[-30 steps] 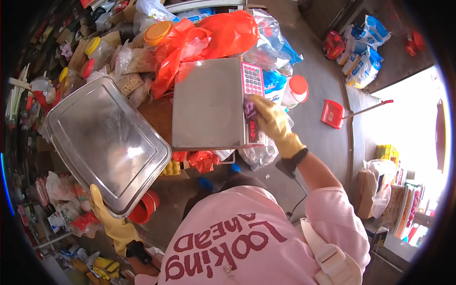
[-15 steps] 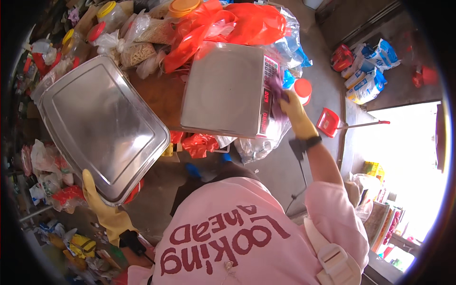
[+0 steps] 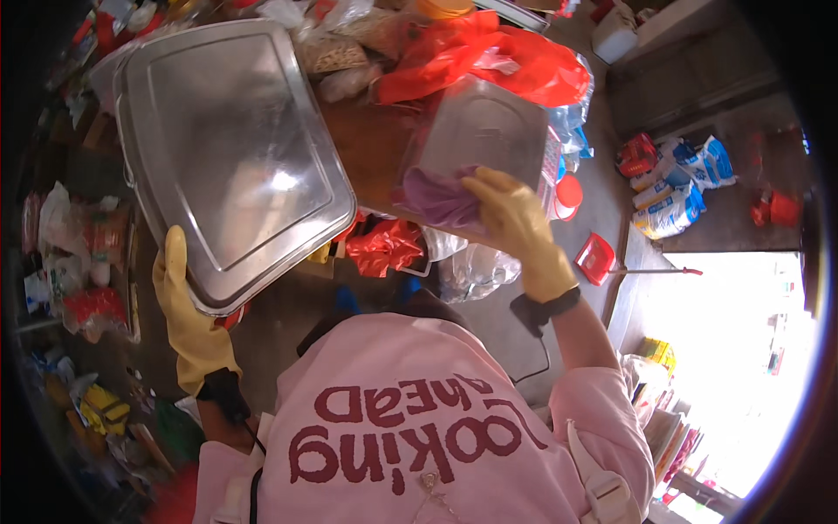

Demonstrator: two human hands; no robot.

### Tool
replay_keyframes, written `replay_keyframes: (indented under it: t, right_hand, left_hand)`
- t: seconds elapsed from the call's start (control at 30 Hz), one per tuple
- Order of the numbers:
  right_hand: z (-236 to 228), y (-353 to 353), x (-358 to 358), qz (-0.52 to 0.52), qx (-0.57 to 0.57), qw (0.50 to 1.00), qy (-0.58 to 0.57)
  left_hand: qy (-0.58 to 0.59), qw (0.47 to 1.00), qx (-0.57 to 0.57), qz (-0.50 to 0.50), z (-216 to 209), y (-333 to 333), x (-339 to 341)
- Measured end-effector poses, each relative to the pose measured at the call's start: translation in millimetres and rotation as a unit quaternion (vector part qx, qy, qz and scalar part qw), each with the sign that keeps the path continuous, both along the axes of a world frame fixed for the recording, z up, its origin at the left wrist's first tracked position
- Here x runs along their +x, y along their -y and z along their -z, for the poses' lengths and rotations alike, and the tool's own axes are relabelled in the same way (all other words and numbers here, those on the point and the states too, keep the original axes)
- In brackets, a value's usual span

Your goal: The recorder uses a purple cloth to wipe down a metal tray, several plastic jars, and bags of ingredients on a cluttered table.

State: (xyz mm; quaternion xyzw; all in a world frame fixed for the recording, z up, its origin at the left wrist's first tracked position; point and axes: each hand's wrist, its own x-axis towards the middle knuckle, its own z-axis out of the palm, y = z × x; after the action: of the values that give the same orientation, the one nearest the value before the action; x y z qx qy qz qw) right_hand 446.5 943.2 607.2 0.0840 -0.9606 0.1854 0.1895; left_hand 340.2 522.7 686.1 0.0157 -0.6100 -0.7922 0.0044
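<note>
My left hand (image 3: 188,319), in a yellow rubber glove, grips the near edge of a large rectangular metal tray (image 3: 236,148). Its thumb shows along the rim; the other fingers are hidden beneath. The tray is tilted and shiny, left of a digital scale with a flat metal platform (image 3: 493,127). My right hand (image 3: 515,218), gloved the same way, has its fingers closed on a crumpled purple cloth (image 3: 441,196). That cloth lies against the near left part of the platform. The glove and arm cover part of the scale's key panel at its right side.
Red plastic bags (image 3: 489,61) lie behind the scale, beside clear bags of dry goods (image 3: 336,52). A red-lidded jar (image 3: 567,194) stands to the right. On the floor are a red dustpan (image 3: 595,258) and blue-and-white sacks (image 3: 672,210). Bagged goods (image 3: 92,253) crowd the left.
With the cloth, my right hand has gone from the scale's key panel leftward to the platform's near part. My left hand still holds the tray, which sits higher in view; the view has shifted too.
</note>
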Motion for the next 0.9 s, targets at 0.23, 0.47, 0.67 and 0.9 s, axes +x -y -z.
replay_keyframes:
  t: [0.23,0.47,0.67,0.9]
  right_hand:
    - [15.0,-41.5,-69.4,0.201,0.092,0.974,0.059]
    - [25.0,107.9,-96.9,0.062,0.246,0.956,0.148]
    - [28.9,172.0,-96.3,-0.021,0.257,0.959,0.118]
    - [101.7,181.2,-144.6,0.116,0.269,0.948,0.121]
  left_hand:
    - [0.118,0.991,0.01,-0.063,18.9,54.9,2.4]
    - [0.147,0.989,0.012,0.026,49.9,115.7,1.6]
    - [0.138,0.989,0.021,0.04,59.1,127.6,-7.0]
    - [0.146,0.987,0.053,0.044,54.7,130.1,-16.0]
